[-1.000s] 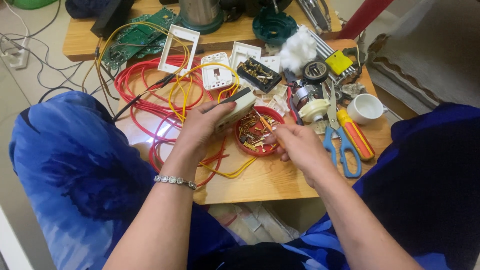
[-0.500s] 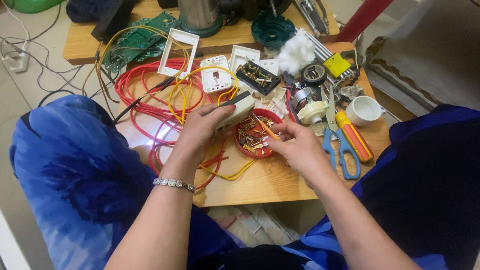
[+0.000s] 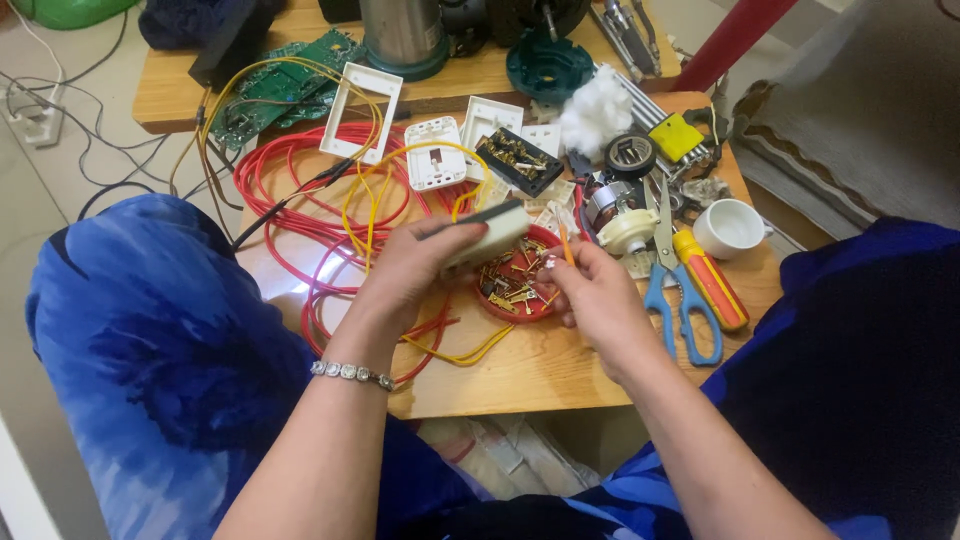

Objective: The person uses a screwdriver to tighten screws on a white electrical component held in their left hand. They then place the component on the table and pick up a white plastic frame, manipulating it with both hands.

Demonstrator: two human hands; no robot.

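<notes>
Progress: right hand (image 3: 598, 295) has lifted out of the red dish (image 3: 520, 290), now pinching a thin orange piece (image 3: 565, 243); left hand (image 3: 415, 270) still grips the cream block (image 3: 487, 235).

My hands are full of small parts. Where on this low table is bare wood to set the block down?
Bare wood lies along the near table edge, between the yellow wire loop and the blue scissors. The red wire coil crowds the left; tools and the white cup crowd the right.
</notes>
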